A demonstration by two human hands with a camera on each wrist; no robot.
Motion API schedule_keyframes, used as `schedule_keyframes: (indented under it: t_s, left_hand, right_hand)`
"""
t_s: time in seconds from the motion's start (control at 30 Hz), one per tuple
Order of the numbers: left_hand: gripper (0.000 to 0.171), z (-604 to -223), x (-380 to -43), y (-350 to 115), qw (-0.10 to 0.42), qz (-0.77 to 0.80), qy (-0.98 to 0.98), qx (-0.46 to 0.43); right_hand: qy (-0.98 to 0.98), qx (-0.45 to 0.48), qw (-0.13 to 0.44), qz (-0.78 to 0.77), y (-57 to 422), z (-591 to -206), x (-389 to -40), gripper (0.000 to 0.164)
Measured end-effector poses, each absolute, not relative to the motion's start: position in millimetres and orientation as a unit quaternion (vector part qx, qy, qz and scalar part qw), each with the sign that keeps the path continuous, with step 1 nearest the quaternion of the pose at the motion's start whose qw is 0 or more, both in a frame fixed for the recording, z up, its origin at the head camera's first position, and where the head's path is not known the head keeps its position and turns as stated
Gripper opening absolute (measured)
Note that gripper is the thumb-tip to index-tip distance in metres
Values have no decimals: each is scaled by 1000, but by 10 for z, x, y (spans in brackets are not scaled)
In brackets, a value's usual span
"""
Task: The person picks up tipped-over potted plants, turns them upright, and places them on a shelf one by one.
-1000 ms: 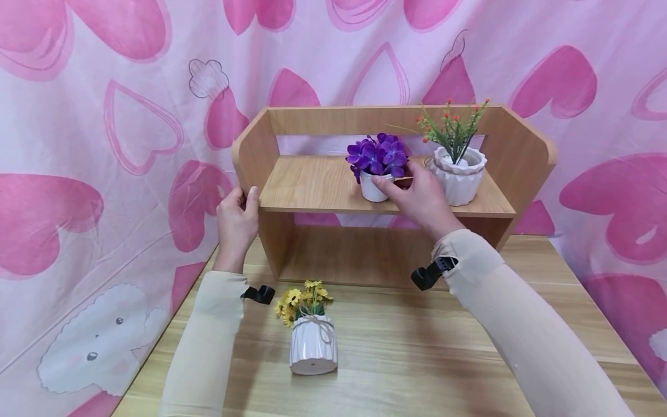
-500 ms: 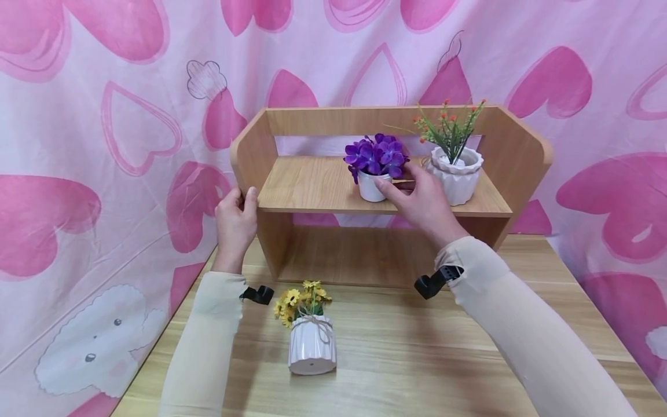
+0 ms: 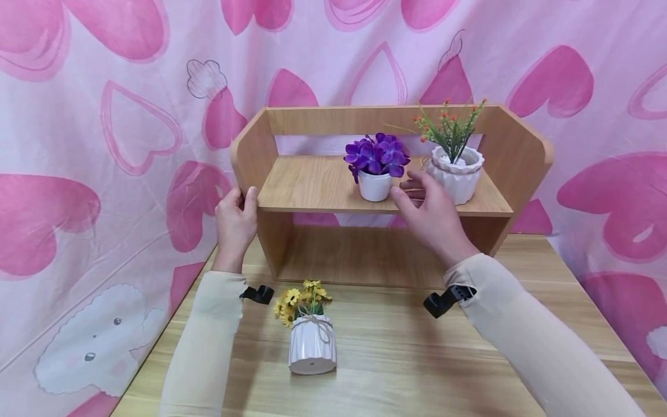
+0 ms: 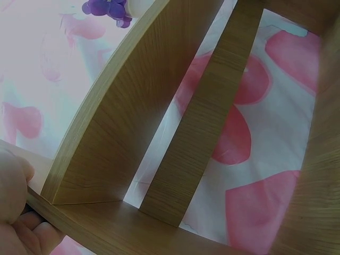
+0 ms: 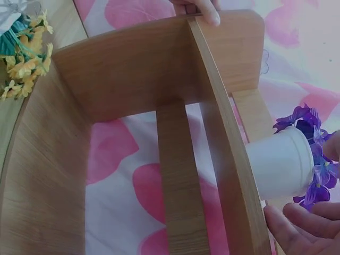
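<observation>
My left hand (image 3: 234,229) grips the left side of the two-tier wooden shelf (image 3: 307,182), its thumb along the edge. In the left wrist view, its curled fingers (image 4: 47,237) show at the shelf's edge. A white pot with purple flowers (image 3: 375,188) stands upright on the upper board, near the front. Just right of that pot is my right hand (image 3: 429,211), fingers parted and holding nothing; the thumb is close to the pot's side, and I cannot tell whether it touches. Behind this hand stands a ribbed white pot (image 3: 461,176) with orange-tipped greenery.
On the wooden table (image 3: 406,359), in front of the shelf, a white pot with yellow flowers (image 3: 312,347) lies tipped, its base towards me. A pink heart-patterned cloth (image 3: 156,133) hangs behind and beside the table.
My right hand has let go of the purple-flower pot and drawn slightly right and towards me. The pot stays put on the upper board. My left hand keeps its hold on the shelf.
</observation>
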State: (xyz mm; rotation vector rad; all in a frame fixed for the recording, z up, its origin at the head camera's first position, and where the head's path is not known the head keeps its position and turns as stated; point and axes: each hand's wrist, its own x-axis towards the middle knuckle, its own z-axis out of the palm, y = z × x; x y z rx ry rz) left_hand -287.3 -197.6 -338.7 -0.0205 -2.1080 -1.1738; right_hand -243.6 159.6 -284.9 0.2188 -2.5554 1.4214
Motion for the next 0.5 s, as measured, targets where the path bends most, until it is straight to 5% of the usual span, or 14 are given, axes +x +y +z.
schedule_keyframes:
  t_s: [0.2,0.5]
  left_hand:
    - [32,-3383,-2862,-1961,361,-454,-815,-6]
    - [32,-3388,-2871,-1955,363,-452,-815,-3]
  right_hand:
    - [-854,102,146,488,1641,-2938,-2326,47]
    - [-849,143,132,491,1650,-3012,-2197,35]
